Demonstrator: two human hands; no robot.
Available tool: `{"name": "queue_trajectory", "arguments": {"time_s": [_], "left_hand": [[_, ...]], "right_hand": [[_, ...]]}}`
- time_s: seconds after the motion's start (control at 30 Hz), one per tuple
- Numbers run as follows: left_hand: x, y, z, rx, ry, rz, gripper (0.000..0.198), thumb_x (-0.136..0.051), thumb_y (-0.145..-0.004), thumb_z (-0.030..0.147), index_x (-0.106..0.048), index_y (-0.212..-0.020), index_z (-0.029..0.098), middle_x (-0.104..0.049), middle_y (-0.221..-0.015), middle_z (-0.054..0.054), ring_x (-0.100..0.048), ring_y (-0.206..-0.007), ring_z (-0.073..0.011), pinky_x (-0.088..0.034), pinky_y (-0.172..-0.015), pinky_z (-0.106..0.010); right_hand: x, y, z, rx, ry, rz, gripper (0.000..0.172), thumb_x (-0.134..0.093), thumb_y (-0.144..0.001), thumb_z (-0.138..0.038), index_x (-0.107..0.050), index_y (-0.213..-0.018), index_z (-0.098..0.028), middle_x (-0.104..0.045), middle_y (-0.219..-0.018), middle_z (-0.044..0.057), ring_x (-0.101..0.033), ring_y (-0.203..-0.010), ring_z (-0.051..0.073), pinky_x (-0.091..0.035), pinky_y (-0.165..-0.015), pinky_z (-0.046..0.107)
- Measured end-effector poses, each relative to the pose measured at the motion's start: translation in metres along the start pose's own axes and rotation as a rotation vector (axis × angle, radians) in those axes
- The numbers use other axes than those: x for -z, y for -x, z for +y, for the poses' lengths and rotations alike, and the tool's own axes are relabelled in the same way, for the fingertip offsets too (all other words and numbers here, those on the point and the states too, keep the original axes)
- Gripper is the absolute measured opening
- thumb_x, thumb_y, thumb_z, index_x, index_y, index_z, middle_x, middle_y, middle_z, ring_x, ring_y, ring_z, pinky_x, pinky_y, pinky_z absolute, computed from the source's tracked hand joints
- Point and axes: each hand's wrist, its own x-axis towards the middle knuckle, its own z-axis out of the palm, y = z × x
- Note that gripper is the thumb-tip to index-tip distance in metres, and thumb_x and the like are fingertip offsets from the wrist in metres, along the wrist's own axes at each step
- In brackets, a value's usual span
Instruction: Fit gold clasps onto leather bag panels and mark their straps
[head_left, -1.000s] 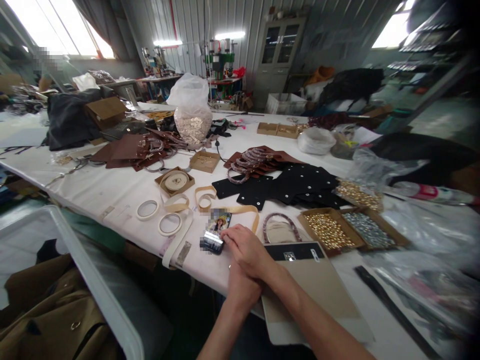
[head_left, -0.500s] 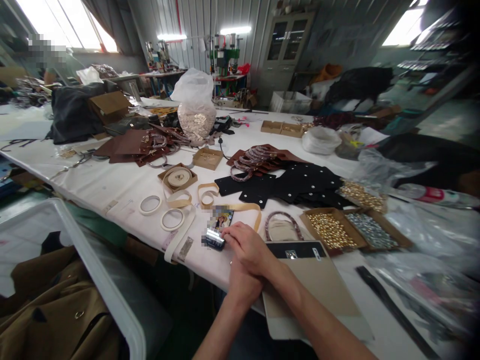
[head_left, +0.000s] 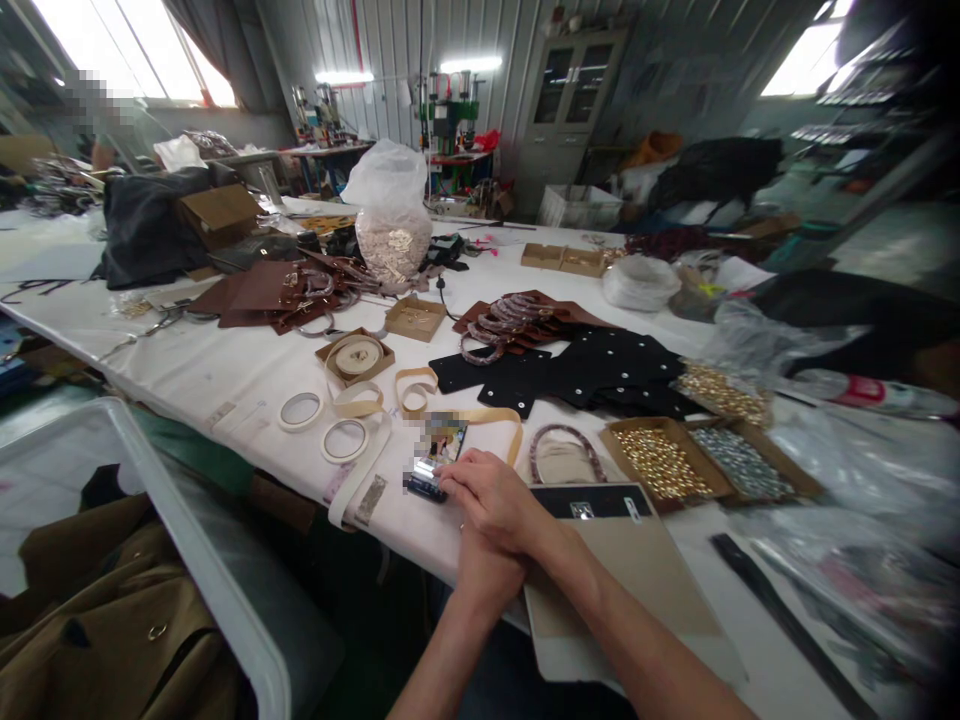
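Since the frame half a second ago, the right hand's (head_left: 499, 495) leading fingertip has slid slightly toward the near end of the smartphone (head_left: 437, 455), while the things on the table hold their places. The phone, a glossy, dark rectangle with a lit picture, lies near the table's front edge, just beyond the fingers. The right hand is loosely curled with that fingertip at the phone's right side; whether it grips anything I cannot tell. It crosses over the left hand (head_left: 487, 565), which is mostly covered, so its opening and any hold cannot be told.

Behind the phone runs a flat tan strap (head_left: 487, 414). To its left lie two smooth white tape rolls (head_left: 341, 459), and farther back a cream webbing coil (head_left: 356, 355) sits in a cardboard box. Right of the hands is a flat beige panel (head_left: 652, 560) with a black band and shiny metal fittings; a curved, wrapped handle (head_left: 592, 450) arches just beyond. Farther right, open boxes hold gold (head_left: 660, 460) and silver (head_left: 739, 462) metal pieces; matte black panels (head_left: 600, 365) dotted with round studs overlap behind.
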Motion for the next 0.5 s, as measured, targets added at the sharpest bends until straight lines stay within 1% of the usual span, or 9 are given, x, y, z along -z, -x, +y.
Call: {"name": "queue_trajectory", "arguments": {"time_s": [0.1, 0.2, 0.3, 0.4, 0.5], "left_hand": [[0.0025, -0.0001, 0.0008, 0.047, 0.018, -0.025, 0.047, -0.053, -0.108, 0.015, -0.067, -0.153, 0.018, -0.082, -0.120, -0.017, -0.071, -0.124, -0.0393, -0.058, -0.110, -0.051], [0.0046, 0.0006, 0.0022, 0.060, 0.042, -0.038, 0.048, -0.053, -0.108, 0.018, -0.067, -0.154, 0.018, -0.082, -0.120, -0.017, -0.070, -0.127, -0.0400, -0.058, -0.110, -0.051], [0.0044, 0.0003, 0.0036, 0.061, 0.061, -0.030, 0.049, -0.053, -0.108, 0.017, -0.065, -0.156, 0.018, -0.081, -0.124, -0.018, -0.069, -0.129, -0.0412, -0.057, -0.113, -0.055], [0.0019, -0.0006, 0.0043, 0.089, 0.076, -0.057, 0.050, -0.051, -0.107, 0.012, -0.068, -0.153, 0.019, -0.081, -0.126, -0.018, -0.070, -0.129, -0.0421, -0.054, -0.118, -0.062], [-0.0001, -0.0001, 0.0025, 0.129, 0.085, -0.087, 0.047, -0.054, -0.106, 0.013, -0.072, -0.150, 0.020, -0.080, -0.130, -0.020, -0.072, -0.126, -0.0433, -0.057, -0.115, -0.064]], "right_hand": [[-0.0004, 0.0003, 0.0000, -0.003, 0.001, 0.003, 0.021, -0.062, -0.119, -0.029, -0.083, -0.119, -0.026, -0.080, -0.109, 0.006, -0.066, -0.104, 0.027, -0.047, -0.096, 0.039], [0.0006, 0.0007, -0.0009, 0.003, 0.029, -0.021, 0.022, -0.061, -0.119, -0.029, -0.083, -0.120, -0.026, -0.080, -0.108, 0.006, -0.066, -0.104, 0.027, -0.046, -0.096, 0.040], [0.0027, 0.0002, -0.0016, 0.008, 0.059, -0.060, 0.023, -0.060, -0.119, -0.030, -0.083, -0.121, -0.026, -0.081, -0.108, 0.006, -0.066, -0.102, 0.027, -0.046, -0.095, 0.040], [0.0050, -0.0015, -0.0028, 0.004, 0.075, -0.094, 0.023, -0.061, -0.118, -0.030, -0.083, -0.119, -0.026, -0.082, -0.106, 0.006, -0.066, -0.102, 0.027, -0.046, -0.095, 0.040], [0.0043, -0.0034, -0.0063, -0.021, 0.121, -0.112, 0.024, -0.059, -0.118, -0.031, -0.082, -0.113, -0.026, -0.081, -0.103, 0.006, -0.067, -0.099, 0.027, -0.048, -0.095, 0.040]]}}
